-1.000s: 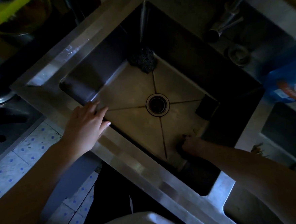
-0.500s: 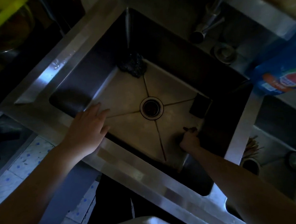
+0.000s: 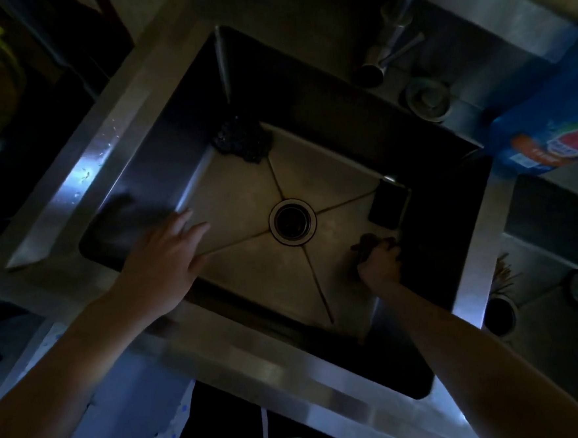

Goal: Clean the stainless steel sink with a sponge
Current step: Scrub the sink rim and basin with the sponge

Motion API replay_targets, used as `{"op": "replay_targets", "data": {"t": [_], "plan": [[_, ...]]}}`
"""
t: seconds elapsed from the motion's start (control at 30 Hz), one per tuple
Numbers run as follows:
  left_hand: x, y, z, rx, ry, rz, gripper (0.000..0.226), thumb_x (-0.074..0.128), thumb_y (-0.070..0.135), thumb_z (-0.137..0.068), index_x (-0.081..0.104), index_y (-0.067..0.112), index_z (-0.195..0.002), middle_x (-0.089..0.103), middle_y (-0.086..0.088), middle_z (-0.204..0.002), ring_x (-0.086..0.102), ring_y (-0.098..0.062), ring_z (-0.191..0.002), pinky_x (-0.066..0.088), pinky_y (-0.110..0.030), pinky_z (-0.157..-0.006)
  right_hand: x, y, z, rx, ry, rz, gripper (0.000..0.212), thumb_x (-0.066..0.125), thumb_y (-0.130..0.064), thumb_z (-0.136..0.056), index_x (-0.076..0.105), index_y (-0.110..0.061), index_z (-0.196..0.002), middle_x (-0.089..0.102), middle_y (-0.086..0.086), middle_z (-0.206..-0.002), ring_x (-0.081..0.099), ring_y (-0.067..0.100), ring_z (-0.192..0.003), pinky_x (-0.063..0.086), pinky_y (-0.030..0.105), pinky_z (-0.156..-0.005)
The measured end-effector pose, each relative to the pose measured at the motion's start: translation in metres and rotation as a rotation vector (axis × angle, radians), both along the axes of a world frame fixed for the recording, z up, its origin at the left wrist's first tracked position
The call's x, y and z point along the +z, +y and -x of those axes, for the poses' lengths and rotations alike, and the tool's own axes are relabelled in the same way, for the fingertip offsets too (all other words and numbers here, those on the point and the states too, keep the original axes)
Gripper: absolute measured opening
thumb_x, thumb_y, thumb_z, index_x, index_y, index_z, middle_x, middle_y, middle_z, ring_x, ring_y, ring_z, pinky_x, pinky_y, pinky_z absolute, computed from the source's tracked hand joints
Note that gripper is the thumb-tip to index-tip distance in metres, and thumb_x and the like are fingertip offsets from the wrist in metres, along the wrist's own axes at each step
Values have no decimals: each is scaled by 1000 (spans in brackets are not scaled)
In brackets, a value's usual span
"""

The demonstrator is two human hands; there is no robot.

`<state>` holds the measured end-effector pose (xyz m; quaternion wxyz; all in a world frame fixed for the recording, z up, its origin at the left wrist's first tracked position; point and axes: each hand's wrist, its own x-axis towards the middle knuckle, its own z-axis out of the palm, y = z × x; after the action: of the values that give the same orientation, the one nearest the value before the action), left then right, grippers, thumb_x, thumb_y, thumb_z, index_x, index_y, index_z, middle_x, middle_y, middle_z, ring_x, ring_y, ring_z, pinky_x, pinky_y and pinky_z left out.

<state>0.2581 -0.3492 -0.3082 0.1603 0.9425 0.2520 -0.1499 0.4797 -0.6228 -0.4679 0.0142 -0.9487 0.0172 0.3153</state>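
The stainless steel sink (image 3: pixel 242 201) fills the dim middle of the view, with a round drain (image 3: pixel 292 221) at its floor's centre. My right hand (image 3: pixel 379 263) is down on the sink floor near the right wall, shut on a dark sponge (image 3: pixel 368 242) that sticks out past the fingers. My left hand (image 3: pixel 167 254) rests flat with fingers spread on the sink's near-left rim, holding nothing.
A dark scouring wad (image 3: pixel 243 141) lies in the sink's far corner and a dark flat rectangular object (image 3: pixel 387 205) leans at the right wall. The faucet (image 3: pixel 388 47) stands behind. A blue packet (image 3: pixel 549 139) lies at right, beside a second basin (image 3: pixel 558 268).
My right hand with the sponge has slid along the sink floor away from the near wall toward the right wall. The view has shifted slightly; my left hand stays on the rim.
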Motion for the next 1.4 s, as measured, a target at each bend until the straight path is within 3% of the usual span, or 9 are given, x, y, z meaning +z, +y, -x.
{"op": "replay_targets", "data": {"t": [0.1, 0.2, 0.4, 0.5, 0.63, 0.8, 0.97, 1.27, 1.4], "plan": [[-3, 7, -3, 1, 23, 15, 52, 59, 28, -87, 44, 24, -137, 29, -1, -152, 37, -29, -132, 32, -45, -103, -8, 14, -2, -187, 41, -60, 89, 64, -27, -85, 7, 0, -147, 15, 25, -149, 36, 46, -129, 37, 44, -106], [-4, 16, -4, -21, 17, 16, 51, 61, 25, -86, 46, 21, -135, 32, -4, -151, 38, -28, -133, 33, -45, -103, -15, 22, -10, -250, 7, -114, 87, 63, -31, -85, 10, -2, -148, 14, 25, -150, 32, 47, -131, 32, 44, -111], [-9, 29, -3, -37, 22, 22, 50, 58, 26, -88, 45, 19, -136, 30, -7, -151, 34, -27, -136, 32, -43, -105, -21, 15, -15, 207, -4, -160, 76, 66, -25, -81, 28, -14, -146, 18, 13, -152, 26, 42, -136, 29, 45, -113], [-11, 32, -1, -30, 27, 37, 50, 58, 26, -89, 44, 20, -137, 28, -6, -152, 34, -28, -135, 30, -44, -106, -20, 16, -4, 344, -44, -146, 73, 67, -31, -81, 32, -15, -144, 21, 13, -153, 27, 38, -138, 29, 46, -114], [-10, 36, 0, -42, 21, -1, 50, 61, 23, -86, 48, 18, -134, 34, -9, -149, 37, -32, -133, 31, -45, -106, -16, 29, 6, 17, -23, -147, 89, 69, -44, -79, 18, -20, -148, 14, 23, -151, 37, 46, -127, 40, 48, -101], [-7, 50, -3, -61, -41, -112, 54, 72, 13, -76, 55, 6, -127, 41, -25, -141, 41, -47, -126, 38, -59, -98, -15, 57, 19, -57, -69, -211, 78, 70, -37, -80, 28, -12, -141, 23, 24, -145, 46, 46, -119, 45, 48, -95], [-6, 81, -9, -54, -47, -216, 57, 66, 21, -81, 46, 7, -133, 30, -27, -147, 38, -49, -126, 38, -60, -97, -15, 85, 39, 173, -116, -215, 48, 56, -16, -87, 40, -14, -132, 32, 20, -141, 46, 43, -119, 43, 46, -100], [-3, 111, -25, -80, -19, -288, 64, 71, 18, -76, 44, 2, -132, 39, -30, -136, 40, -47, -123, 37, -57, -98, -17, 81, -15, 161, -202, -573, 47, 49, 15, -73, 54, 5, -119, 55, 25, -123, 50, 40, -117, 35, 34, -103], [-1, 114, -26, -79, -42, -276, 61, 67, 15, -79, 44, -1, -133, 41, -29, -138, 41, -45, -125, 33, -54, -103, -16, 104, -57, 102, -157, -592, 36, 51, 8, -84, 59, 3, -119, 58, 22, -125, 54, 35, -118, 37, 22, -97]]}}
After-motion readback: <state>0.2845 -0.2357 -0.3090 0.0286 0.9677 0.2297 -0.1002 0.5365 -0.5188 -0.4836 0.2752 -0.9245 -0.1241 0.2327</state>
